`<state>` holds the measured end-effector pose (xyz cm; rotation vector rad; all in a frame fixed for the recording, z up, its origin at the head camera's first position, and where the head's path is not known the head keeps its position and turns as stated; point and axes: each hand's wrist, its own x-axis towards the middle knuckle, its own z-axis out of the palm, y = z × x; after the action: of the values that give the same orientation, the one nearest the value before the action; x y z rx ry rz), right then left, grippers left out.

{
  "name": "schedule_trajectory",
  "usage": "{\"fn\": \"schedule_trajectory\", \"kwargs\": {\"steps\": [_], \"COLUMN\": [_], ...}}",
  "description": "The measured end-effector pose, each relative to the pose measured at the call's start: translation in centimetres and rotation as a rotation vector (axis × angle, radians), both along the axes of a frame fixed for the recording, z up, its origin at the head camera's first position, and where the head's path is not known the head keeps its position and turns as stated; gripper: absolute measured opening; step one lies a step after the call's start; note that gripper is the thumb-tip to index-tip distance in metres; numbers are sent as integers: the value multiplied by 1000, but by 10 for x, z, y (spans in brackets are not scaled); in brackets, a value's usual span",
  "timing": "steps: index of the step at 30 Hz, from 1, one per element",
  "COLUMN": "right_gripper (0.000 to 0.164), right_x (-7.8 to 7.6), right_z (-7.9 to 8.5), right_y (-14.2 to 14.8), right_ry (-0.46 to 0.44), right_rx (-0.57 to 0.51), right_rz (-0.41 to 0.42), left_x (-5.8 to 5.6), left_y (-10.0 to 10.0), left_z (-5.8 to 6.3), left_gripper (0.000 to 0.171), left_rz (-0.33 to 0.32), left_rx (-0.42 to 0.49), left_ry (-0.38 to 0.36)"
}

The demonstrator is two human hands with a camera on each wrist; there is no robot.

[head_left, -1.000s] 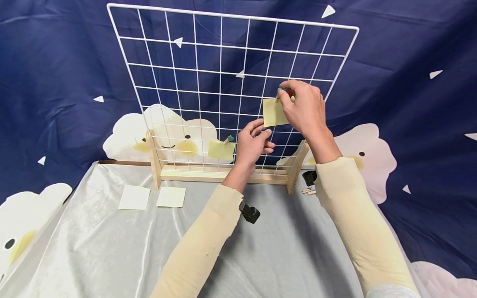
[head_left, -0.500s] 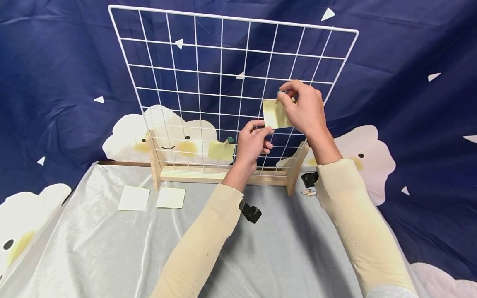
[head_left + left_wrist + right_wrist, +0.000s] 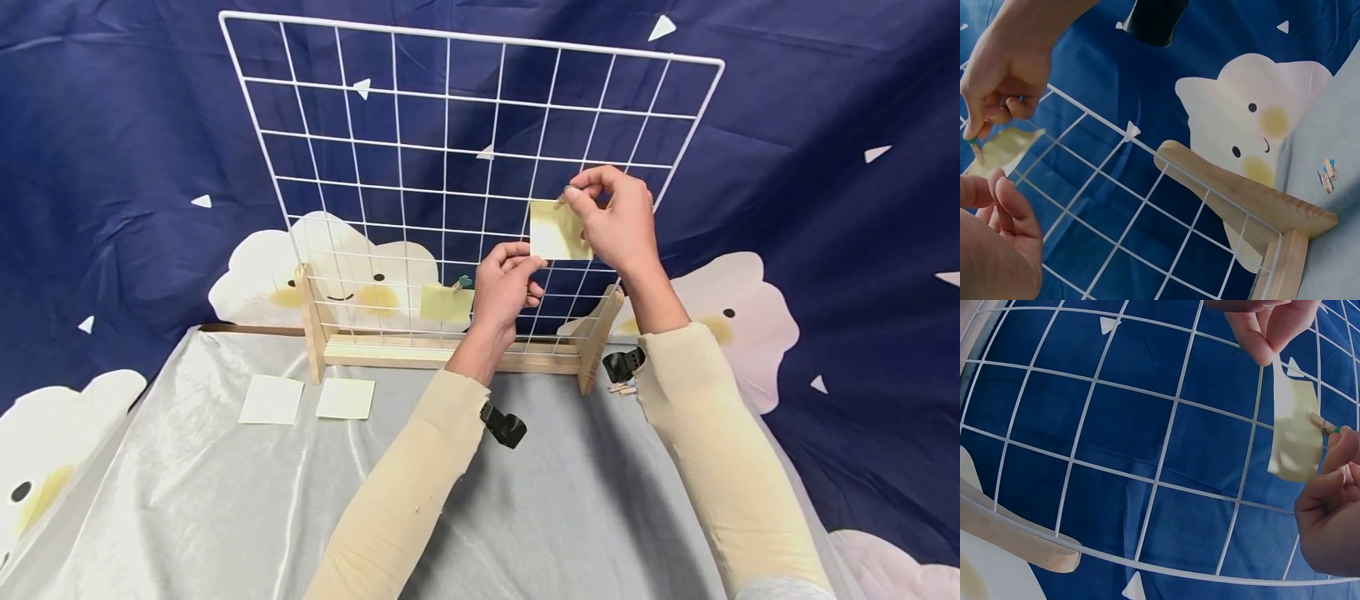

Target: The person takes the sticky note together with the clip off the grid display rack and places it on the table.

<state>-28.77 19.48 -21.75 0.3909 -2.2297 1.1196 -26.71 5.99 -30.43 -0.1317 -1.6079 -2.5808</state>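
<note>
A yellow sticky note (image 3: 551,232) is up against the white wire grid (image 3: 472,36), right of the middle. My left hand (image 3: 502,287) pinches its lower left corner between thumb and fingers. At the note's top edge, my right hand (image 3: 621,221) pinches a small wooden clothespin (image 3: 1319,421) with a blue-green end. The right wrist view has the clothespin's tip at the note's edge; whether it bites a wire I cannot tell. Lower left on the grid hangs another yellow note (image 3: 442,304), under a clothespin with a green shape (image 3: 462,283).
Two pale notes, a left one (image 3: 272,400) and a right one (image 3: 345,398), lie on the grey cloth. Several small clothespins (image 3: 1329,175) lie beside the right foot of the wooden stand (image 3: 390,357). A dark blue curtain (image 3: 825,167) hangs behind.
My left hand's thumb has closed on the note's lower corner, which it was below before. The right hand has shifted slightly right and down, still at the clothespin.
</note>
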Motion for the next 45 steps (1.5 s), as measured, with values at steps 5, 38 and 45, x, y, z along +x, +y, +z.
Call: {"fn": "schedule_trajectory", "kwargs": {"steps": [5,38,45], "right_gripper": [15,17,15], "right_x": [0,16,17], "right_z": [-1,-13,-22], "right_y": [1,17,22], "right_ry": [14,-30,-47], "right_rx": [-24,-285,-308], "right_rz": [-33,57,45], "left_x": [1,19,23], "left_y": [-1,-31,-42], "left_z": [0,-16,-20], "left_gripper": [12,12,13], "left_rz": [4,-18,-8], "left_rx": [-19,-133,-111], "left_ry": [4,74,73]}}
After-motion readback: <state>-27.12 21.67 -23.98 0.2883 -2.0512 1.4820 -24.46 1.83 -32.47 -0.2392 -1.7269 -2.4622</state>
